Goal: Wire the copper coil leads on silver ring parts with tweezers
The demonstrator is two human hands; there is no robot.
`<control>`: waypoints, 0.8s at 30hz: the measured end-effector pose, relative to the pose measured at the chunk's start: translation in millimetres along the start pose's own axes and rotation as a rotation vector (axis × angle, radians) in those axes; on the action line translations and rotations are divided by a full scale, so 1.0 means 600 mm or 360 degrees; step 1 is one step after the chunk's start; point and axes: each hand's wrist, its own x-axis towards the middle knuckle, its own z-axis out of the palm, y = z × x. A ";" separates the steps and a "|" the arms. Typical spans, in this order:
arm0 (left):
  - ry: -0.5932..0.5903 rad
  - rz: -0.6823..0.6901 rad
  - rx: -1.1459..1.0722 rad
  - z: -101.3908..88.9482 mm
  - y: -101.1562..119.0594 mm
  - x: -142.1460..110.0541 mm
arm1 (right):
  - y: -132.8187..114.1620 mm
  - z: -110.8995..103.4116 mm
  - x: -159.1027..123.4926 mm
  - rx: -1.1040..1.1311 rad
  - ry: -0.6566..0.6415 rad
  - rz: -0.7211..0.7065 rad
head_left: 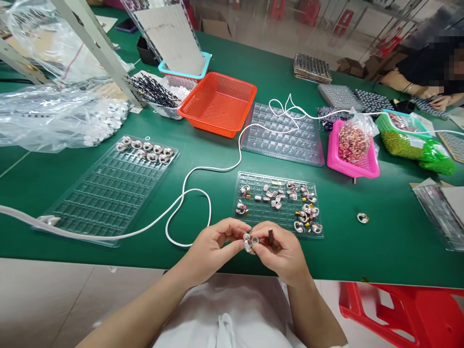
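Note:
My left hand [217, 249] pinches a small silvery-white shell piece [248, 244] between thumb and fingertips, just over the table's front edge. My right hand [286, 253] meets it from the other side, its fingertips closed on a small round cup-like part [255, 240] of the same piece. A short dark stick-like tool [270, 236] also pokes up from the right hand's fingers; its kind is unclear. Right behind the hands lies a clear compartment tray [268, 220] with white caps [276, 199] and several silvery shells [308, 212] bearing wires and yellow bits.
At left, another clear tray [105, 193] holds silvery shells at its far end. A white cable [197, 169] winds across the green table [348, 256]. Behind stand an orange basket [221, 101] and a pink basket [353, 169]. One loose shell [362, 218] lies at right. A co-worker's hand [440, 102] shows far right.

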 end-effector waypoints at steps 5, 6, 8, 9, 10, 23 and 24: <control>-0.0062 0.0105 0.0312 -0.009 0.007 -0.001 | -0.002 -0.005 -0.004 -0.0107 -0.0015 0.0099; -0.0082 0.0112 0.0321 -0.011 0.008 0.001 | -0.002 -0.006 -0.005 -0.0117 -0.0026 0.0081; -0.0133 0.0097 0.0253 -0.015 0.008 0.004 | -0.001 -0.009 -0.006 -0.0119 -0.0046 0.0010; -0.0164 0.0080 0.0170 -0.017 0.007 0.007 | 0.000 -0.010 -0.006 -0.0115 -0.0057 -0.0036; -0.0201 0.0060 0.0068 -0.019 0.005 0.010 | 0.001 -0.011 -0.007 -0.0110 -0.0071 -0.0082; -0.0164 -0.0018 0.0085 -0.014 0.026 0.014 | -0.002 -0.010 -0.007 -0.0088 -0.0111 -0.0054; -0.0140 0.0009 0.0196 -0.012 0.031 0.014 | -0.004 -0.009 -0.005 -0.0139 -0.0108 -0.0088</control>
